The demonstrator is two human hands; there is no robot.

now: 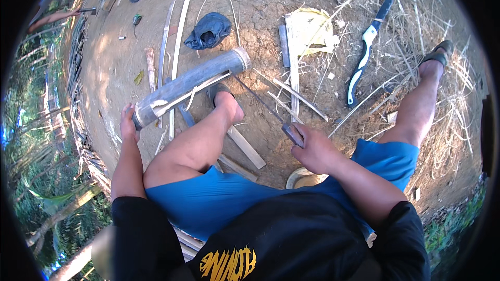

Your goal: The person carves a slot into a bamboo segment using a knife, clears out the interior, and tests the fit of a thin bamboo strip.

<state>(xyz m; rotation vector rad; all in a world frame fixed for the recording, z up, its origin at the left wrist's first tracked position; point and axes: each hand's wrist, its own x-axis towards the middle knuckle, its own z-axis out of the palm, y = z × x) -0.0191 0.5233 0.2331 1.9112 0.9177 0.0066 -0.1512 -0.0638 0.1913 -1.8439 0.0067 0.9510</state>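
Observation:
A thick grey-green bamboo section [200, 75] lies slanted above my left knee, its far end pointing up and right. My left hand [128, 123] grips its near left end, fingers closed around it. A pale strip [200, 87] is cut along its lower side, and a thin curled shaving [191, 98] hangs from it. My right hand [317, 150] is closed on the handle of a knife [292, 134]. The knife's narrow dark blade runs up and left, its tip at the bamboo's cut side near the far end.
Bamboo slats [180, 47] and offcuts lie on the dirt. Beyond the bamboo sits a crumpled black plastic bag [209, 30], with a yellow sheet [316, 30] to its right. A saw [363, 62] lies near fibre shavings [416, 21]. Another person's arm [62, 18] shows at the upper left.

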